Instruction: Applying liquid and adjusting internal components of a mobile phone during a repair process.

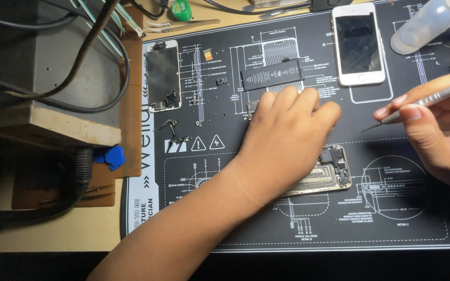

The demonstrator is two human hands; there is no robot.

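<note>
At the far left of the frame, dark cables (87,49) ran over a grey box (37,67), with blue plastic picks (109,156) lying just below it on the table (53,234). A black repair mat (391,218) with white diagrams covered the centre and right of the frame. On its upper left lay a detached screen assembly (163,75), face down, with small flex parts (175,132) beneath it. A black battery (273,76) lay at upper centre. The left hand (287,143) rested palm-down at centre, its grip loosely curled over the opened phone chassis (334,169); whether it pinched anything could not be told. A white smartphone (359,44) lay at upper right, a clear bottle (425,23) beside it. At right, the right hand (436,125) had its grip closed on a slim screwdriver (423,101), tip raised, apart from the chassis.
</note>
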